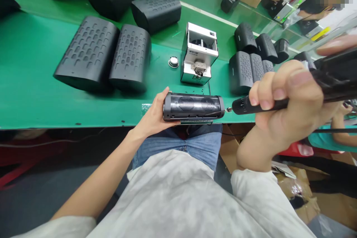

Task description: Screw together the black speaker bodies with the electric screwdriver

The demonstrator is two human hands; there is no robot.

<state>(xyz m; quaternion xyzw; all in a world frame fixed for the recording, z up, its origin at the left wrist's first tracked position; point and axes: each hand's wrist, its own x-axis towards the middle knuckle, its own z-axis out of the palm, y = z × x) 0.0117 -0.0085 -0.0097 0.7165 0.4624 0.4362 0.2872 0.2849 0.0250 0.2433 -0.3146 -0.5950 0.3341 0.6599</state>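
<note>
Black cylindrical speaker body (193, 107), on its side at a green workbench's (33, 93) edge: left hand (154, 113) spread open, cradling it; right hand (290, 100) closed round a black electric screwdriver (242, 105) (steel bit (228, 109) just at the speaker's end).

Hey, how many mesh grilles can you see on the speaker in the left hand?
2. One mesh grille sits near the left hand, the other near the screwdriver, both on the speaker. Its underside is hidden, so more may be there.
</note>
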